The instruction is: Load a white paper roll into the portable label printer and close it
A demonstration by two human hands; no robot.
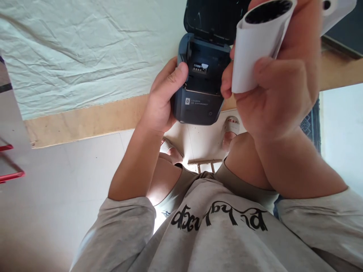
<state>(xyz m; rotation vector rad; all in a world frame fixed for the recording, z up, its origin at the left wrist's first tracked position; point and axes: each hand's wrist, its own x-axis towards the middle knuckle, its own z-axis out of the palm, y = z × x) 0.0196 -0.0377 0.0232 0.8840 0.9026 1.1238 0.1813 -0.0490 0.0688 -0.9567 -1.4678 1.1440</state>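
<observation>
A dark blue-grey handheld printer (200,107) is tilted toward the camera, its black lid (211,20) swung up and its inner compartment exposed. A small label lies inside the compartment. My left hand (166,92) grips the printer along its left side, thumb on the rim. In my right hand (279,83) is a white paper roll (251,54) with a dark core, held upright just right of the printer. Some fingers of that hand reach behind the roll to the printer's right edge; whether they touch it is unclear.
A pale green wrinkled cloth (85,49) covers the wooden table (85,117) in front. Another white roll (337,15) and a dark flat object (347,36) are at the upper right. Red metal bars (13,175) show at far left. My legs are below, near a wooden stool (204,162).
</observation>
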